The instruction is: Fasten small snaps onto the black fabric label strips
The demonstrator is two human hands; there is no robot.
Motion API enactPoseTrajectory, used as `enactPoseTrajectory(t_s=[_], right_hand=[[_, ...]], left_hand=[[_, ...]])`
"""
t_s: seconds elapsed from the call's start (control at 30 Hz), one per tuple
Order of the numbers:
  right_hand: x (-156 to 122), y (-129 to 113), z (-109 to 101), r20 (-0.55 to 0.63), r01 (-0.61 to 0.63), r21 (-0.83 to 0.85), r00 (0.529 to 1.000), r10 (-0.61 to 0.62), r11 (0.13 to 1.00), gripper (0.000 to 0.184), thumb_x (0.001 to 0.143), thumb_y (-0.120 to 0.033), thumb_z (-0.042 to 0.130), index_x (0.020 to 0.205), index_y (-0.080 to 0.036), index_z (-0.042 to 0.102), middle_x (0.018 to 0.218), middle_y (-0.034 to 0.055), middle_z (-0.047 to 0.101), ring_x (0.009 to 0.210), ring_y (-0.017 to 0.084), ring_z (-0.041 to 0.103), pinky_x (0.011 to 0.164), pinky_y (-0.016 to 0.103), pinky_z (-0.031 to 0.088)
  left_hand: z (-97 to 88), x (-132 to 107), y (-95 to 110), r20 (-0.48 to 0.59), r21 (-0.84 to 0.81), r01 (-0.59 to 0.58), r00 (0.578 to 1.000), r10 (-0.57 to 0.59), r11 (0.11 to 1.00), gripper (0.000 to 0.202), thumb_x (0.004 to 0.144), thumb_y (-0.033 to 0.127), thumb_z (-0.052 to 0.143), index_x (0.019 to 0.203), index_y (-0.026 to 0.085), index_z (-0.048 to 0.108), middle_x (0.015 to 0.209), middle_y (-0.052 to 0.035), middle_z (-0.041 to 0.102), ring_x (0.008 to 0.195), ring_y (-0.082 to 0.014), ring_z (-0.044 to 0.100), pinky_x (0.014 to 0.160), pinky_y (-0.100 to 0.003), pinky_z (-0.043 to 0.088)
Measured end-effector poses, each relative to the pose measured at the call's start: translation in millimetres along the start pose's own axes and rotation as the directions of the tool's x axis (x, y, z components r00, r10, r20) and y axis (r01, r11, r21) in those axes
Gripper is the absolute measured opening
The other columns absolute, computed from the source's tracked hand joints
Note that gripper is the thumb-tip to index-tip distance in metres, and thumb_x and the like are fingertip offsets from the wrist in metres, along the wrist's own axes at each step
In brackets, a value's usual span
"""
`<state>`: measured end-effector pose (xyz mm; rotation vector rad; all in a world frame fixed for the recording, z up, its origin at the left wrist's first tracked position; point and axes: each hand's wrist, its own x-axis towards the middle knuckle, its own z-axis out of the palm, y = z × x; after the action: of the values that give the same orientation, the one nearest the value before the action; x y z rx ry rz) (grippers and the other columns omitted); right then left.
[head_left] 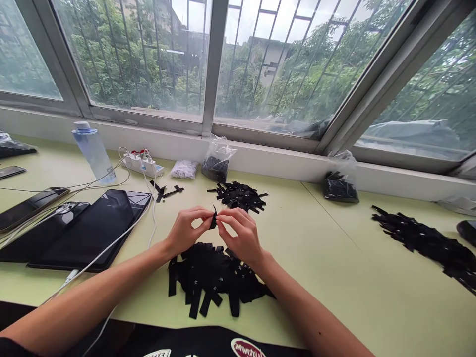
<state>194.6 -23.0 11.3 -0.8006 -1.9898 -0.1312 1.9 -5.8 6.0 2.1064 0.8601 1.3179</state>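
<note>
Between both hands, above the table, is a small black fabric strip. My left hand pinches its left side with thumb and fingertips. From the other side, my right hand pinches it too, the fingertips of both hands nearly meeting. Just below my hands spreads a pile of black fabric strips, several with small white letter marks such as M. A second, smaller heap of black strips lies just beyond my hands.
On the left are a tablet with white cables, phones, a blue bottle and a power strip. Plastic bags of black pieces stand by the window wall. A long black pile lies at right.
</note>
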Motion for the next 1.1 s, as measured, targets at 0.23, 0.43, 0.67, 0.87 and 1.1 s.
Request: enactPoseTrajectory(t_s=[0.23,0.43,0.67,0.87,1.1], right_hand=[[-1,4,3,0.049,0.021,-0.104,0.999,-0.016,0.994,0.015,0.095,-0.017,0.06,0.106,-0.025,0.068,0.103,0.0046,0.074,0.09,0.021,0.067,0.082,0.039,0.05],[-3,5,6,0.098,0.066,-0.165,0.994,-0.05,0.984,0.016,0.098,-0.018,0.055,0.107,-0.023,0.067,0.105,0.0055,0.075,0.088,0.02,0.069,0.08,0.038,0.049],[0,0,8,0.146,0.128,-0.263,0.985,-0.092,0.956,0.017,0.099,-0.016,0.052,0.104,-0.019,0.067,0.104,0.0079,0.074,0.081,0.02,0.066,0.08,0.038,0.048],[2,-5,9,0.18,0.118,-0.289,0.981,-0.067,0.95,0.022,0.101,-0.013,0.045,0.11,-0.017,0.065,0.107,0.0106,0.072,0.087,0.022,0.066,0.083,0.04,0.049],[2,-6,6,0.279,0.124,-0.335,0.96,-0.028,0.934,0.028,0.099,-0.006,0.044,0.115,-0.016,0.064,0.106,0.0113,0.07,0.084,0.022,0.063,0.082,0.038,0.048]], left_hand=[[0.4,1,1,0.004,0.039,0.0,1.0,0.0,0.999,0.016,0.093,0.022,0.059,0.097,0.019,0.074,0.086,-0.0049,0.071,0.078,-0.0166,0.064,0.077,-0.03,0.053],[-0.3,1,2,-0.007,0.056,0.004,1.0,-0.003,0.998,0.013,0.091,0.02,0.06,0.087,0.019,0.072,0.083,-0.0038,0.071,0.075,-0.0164,0.064,0.075,-0.03,0.052],[5.1,3,3,-0.044,-0.007,0.107,0.993,-0.107,0.994,0.013,0.085,0.016,0.06,0.073,0.016,0.067,0.073,-0.0014,0.066,0.07,-0.0144,0.059,0.07,-0.027,0.05],[3.1,6,6,-0.045,-0.012,0.139,0.989,-0.139,0.99,0.016,0.083,0.017,0.059,0.068,0.016,0.063,0.069,-0.0004,0.062,0.067,-0.0137,0.055,0.067,-0.027,0.048],[2.3,7,2,-0.022,0.032,0.143,0.99,-0.142,0.989,0.018,0.084,0.017,0.059,0.066,0.016,0.06,0.067,0.0009,0.061,0.065,-0.013,0.053,0.066,-0.026,0.045]])
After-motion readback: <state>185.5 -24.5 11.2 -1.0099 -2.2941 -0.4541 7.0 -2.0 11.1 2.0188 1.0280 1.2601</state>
